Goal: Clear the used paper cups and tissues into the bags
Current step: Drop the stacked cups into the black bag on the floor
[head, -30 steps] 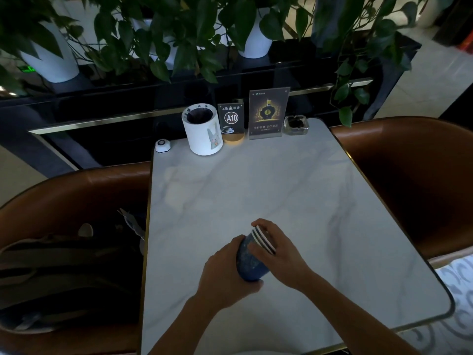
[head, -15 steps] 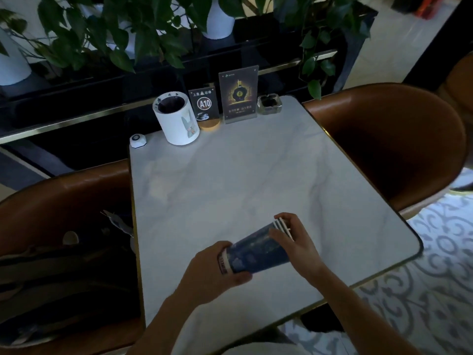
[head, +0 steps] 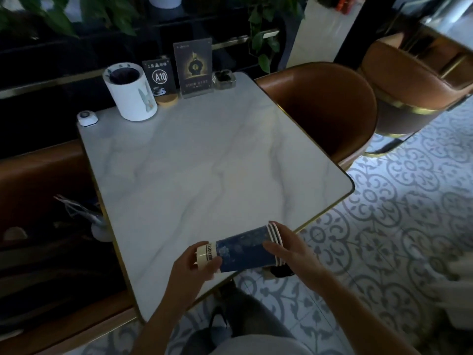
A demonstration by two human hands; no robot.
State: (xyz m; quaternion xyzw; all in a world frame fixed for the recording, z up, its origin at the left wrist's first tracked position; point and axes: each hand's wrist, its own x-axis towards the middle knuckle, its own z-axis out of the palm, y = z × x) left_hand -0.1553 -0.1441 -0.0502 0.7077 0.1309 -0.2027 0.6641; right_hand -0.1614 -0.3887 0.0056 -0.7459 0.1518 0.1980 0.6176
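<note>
both grips (head: 190, 265) (head: 286, 249) on cup stack (head: 243, 249), table edge (head: 330, 206)

Counter (head: 204, 160): white marbled top, gold edge, rounded corners. Along the far edge, left to right: small white call button (head: 87, 118) at the corner; white cylindrical holder (head: 131, 94) with a rabbit print, dark inside; "A10" sign (head: 159, 77) on a round wooden base; taller dark acrylic card stand (head: 193, 65); glass ashtray (head: 224, 80), contents dark. Holder and A10 sign stand just beside each other. Brown armchair (head: 330, 108) at the right side, a second brown chair (head: 414, 85) behind it. Patterned tile floor (head: 384, 226). Leafy plants (head: 261, 42) behind the counter.
</note>
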